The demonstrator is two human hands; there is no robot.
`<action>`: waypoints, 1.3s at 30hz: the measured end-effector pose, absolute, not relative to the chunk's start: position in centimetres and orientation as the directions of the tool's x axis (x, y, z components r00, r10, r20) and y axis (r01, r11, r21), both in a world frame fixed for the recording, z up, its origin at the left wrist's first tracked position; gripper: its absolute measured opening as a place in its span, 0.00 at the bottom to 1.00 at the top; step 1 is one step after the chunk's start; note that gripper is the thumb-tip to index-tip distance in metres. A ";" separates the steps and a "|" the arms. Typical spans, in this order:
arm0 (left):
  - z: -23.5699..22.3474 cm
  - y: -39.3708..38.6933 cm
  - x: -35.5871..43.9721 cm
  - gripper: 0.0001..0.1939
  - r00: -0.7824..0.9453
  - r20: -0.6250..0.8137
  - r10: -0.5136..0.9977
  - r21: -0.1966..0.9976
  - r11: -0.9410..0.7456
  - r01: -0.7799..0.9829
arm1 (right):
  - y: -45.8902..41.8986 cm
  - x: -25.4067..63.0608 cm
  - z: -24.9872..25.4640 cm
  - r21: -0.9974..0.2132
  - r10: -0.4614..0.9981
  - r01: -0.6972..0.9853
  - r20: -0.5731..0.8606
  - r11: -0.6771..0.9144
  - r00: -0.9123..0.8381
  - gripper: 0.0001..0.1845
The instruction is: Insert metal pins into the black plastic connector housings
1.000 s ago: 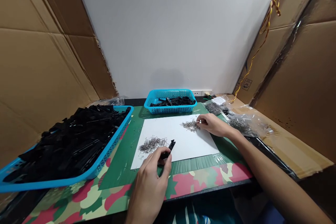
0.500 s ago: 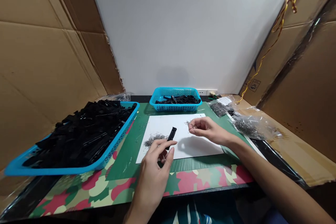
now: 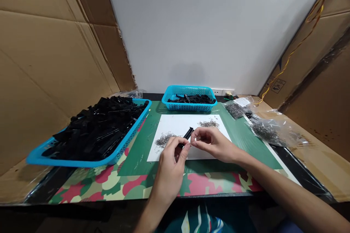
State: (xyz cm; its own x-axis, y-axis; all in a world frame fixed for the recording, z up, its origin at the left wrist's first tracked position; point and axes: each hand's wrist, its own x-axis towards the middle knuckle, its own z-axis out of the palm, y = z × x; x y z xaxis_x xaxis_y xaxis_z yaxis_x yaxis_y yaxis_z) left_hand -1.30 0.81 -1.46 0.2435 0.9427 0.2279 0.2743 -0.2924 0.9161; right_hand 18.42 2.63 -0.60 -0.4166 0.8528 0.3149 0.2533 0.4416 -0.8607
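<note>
A narrow black plastic part (image 3: 188,133) is pinched between the thumb and fingers of my left hand (image 3: 172,156), its far end pointing up and away. My right hand (image 3: 213,142) is closed in a pinch beside that part, its fingertips close to my left thumb. Between them is what looks like a small wire piece (image 3: 193,137), too fine to see clearly. Both hands are over a white sheet (image 3: 202,154). One pile of small bent wire pieces (image 3: 164,139) lies left of the black part, and another pile (image 3: 208,124) lies behind my right hand.
A large blue basket (image 3: 109,161) heaped with black parts stands at left. Behind the sheet is a smaller blue basket (image 3: 188,107) with similar parts. Plastic bags of wire pieces (image 3: 264,131) lie at right. Cardboard walls (image 3: 49,62) flank the green mat (image 3: 136,160).
My right hand has moved left and toward me, from the far right pile to beside the black part. The right pile now shows more fully. The whole view has shifted slightly.
</note>
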 end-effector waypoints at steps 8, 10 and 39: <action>-1.5 0.5 -2.2 0.17 0.258 0.142 0.956 0.969 -0.188 0.161 | 1.6 18.5 -1.1 0.306 0.120 0.476 0.727 0.824 -0.676 0.11; -1.4 0.3 -2.2 0.17 0.263 0.156 0.952 0.964 -0.205 0.170 | 1.6 18.5 -1.0 0.355 0.073 0.454 0.718 0.817 -0.692 0.11; -2.6 -0.6 -0.9 0.10 0.270 0.272 0.924 0.803 -0.372 0.465 | 3.6 19.5 -1.5 -0.724 0.965 0.647 0.107 0.240 -0.238 0.13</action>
State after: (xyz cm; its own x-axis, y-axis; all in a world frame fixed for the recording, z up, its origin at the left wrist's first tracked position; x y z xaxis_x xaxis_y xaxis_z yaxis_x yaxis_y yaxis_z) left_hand -0.86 -0.57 -2.62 0.2699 0.9237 0.2718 0.4654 -0.3723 0.8030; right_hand 19.50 3.57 -1.46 -0.2383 0.9653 0.1070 0.6472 0.2400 -0.7236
